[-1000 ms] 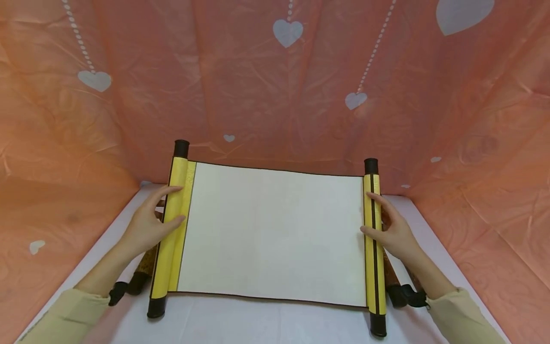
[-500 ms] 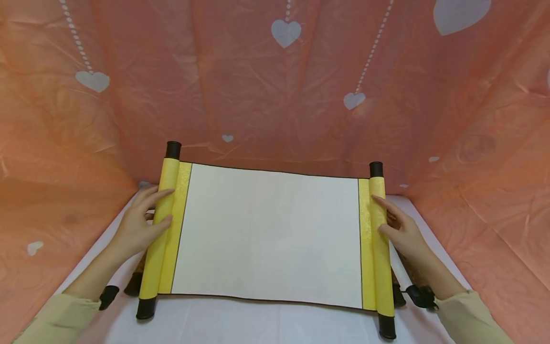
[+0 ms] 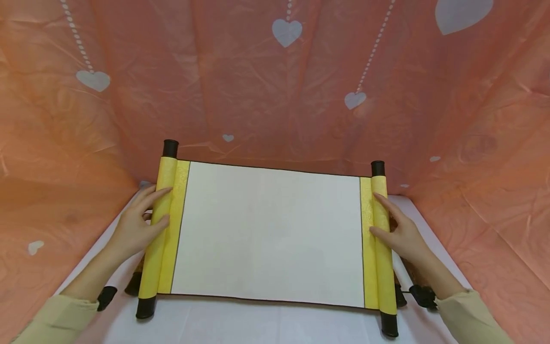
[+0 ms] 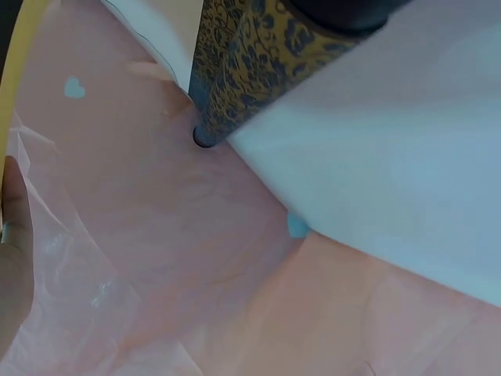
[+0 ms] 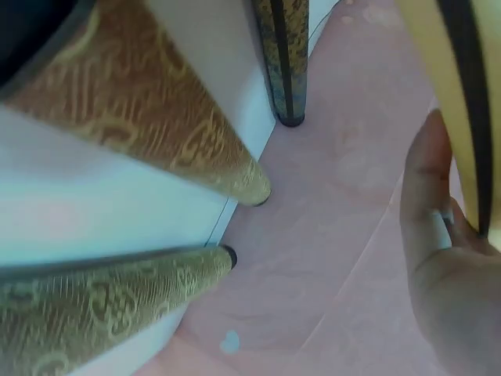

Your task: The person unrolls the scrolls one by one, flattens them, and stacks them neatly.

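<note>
Between my two hands a yellow scroll is spread, its blank white sheet (image 3: 270,234) facing me in the head view. My left hand (image 3: 133,224) grips the left yellow roller (image 3: 151,263), thumb and fingers around its side. The right yellow roller (image 3: 386,286) is gripped by my right hand (image 3: 401,234) in the same way. Black knobs cap both rollers. A yellow strip shows beside the sheet at each end. In the right wrist view, fingers (image 5: 427,172) touch the back of the yellow roll (image 5: 454,94). Some fingers are hidden behind the rollers.
Rolled scrolls lie on the white tabletop below: a gold and dark blue one (image 4: 254,70) on the left, a reddish-brown one (image 5: 149,110) and an olive one (image 5: 117,301) on the right. Orange sheeting with pale hearts (image 3: 287,32) encloses the back and sides.
My hands have moved apart, the left one leftward and the right one rightward. The right roller has unrolled a little, so a yellow strip now shows beside the sheet there.
</note>
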Motion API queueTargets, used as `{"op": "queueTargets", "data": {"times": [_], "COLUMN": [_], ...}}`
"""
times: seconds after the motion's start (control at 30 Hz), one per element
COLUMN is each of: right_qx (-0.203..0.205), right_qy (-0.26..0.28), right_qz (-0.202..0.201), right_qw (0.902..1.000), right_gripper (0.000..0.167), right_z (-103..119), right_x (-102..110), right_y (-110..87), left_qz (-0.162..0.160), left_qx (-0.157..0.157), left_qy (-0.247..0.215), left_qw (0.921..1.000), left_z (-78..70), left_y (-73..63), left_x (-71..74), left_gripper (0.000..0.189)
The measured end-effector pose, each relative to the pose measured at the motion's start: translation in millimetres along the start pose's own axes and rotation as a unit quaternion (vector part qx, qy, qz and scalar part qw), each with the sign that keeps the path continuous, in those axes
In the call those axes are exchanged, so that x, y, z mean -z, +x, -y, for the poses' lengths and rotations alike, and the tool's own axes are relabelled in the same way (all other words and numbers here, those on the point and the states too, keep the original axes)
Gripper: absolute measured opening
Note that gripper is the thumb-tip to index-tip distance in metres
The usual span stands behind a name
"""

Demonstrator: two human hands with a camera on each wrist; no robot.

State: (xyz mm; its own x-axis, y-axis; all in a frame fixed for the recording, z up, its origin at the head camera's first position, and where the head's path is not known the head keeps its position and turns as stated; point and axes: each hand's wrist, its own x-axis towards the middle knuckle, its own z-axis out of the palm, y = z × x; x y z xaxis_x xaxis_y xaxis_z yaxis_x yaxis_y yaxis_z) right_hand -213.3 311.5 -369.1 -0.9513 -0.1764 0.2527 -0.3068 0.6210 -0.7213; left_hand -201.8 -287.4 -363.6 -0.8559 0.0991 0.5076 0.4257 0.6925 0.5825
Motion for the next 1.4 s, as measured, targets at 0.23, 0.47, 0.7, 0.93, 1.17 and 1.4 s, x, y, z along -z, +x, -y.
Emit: {"op": "queueTargets", "data": {"times": [0.23, 0.47, 0.7, 0.93, 1.17, 1.4], "right_qx": [0.012, 0.047, -0.006, -0.024, -0.038, -0.058], "right_qy": [-0.005, 0.025, 0.036, 0.017, -0.026, -0.037], "right_qz": [0.023, 0.032, 0.079, 0.103, 0.121, 0.126], "right_qw": [0.9996, 0.9981, 0.9962, 0.9943, 0.9917, 0.9897], "right_gripper": [0.090, 0.087, 0.088, 0.090, 0.091, 0.091], "right_z": [1.3, 4.0, 7.5, 3.4, -0.2, -4.5], "right_x": [4.8, -9.3, -28.4, -50.2, -68.2, -81.7], "right_y": [-1.3, 13.9, 39.6, 63.8, 81.4, 91.2], "left_qz": [0.004, 0.035, 0.105, 0.160, 0.216, 0.242], "left_qx": [-0.011, -0.013, -0.005, 0.030, 0.076, 0.087], "left_qy": [-0.007, 0.005, 0.069, 0.104, 0.099, 0.075], "left_qw": [0.9999, 0.9993, 0.9920, 0.9812, 0.9684, 0.9635], "left_z": [2.5, 11.7, 30.2, 51.7, 66.7, 85.9], "left_y": [2.8, 15.4, 36.5, 55.0, 65.2, 65.9], "left_x": [10.8, 27.5, 44.1, 46.6, 44.2, 35.9], "left_gripper": [0.066, 0.064, 0.063, 0.064, 0.066, 0.067]}}
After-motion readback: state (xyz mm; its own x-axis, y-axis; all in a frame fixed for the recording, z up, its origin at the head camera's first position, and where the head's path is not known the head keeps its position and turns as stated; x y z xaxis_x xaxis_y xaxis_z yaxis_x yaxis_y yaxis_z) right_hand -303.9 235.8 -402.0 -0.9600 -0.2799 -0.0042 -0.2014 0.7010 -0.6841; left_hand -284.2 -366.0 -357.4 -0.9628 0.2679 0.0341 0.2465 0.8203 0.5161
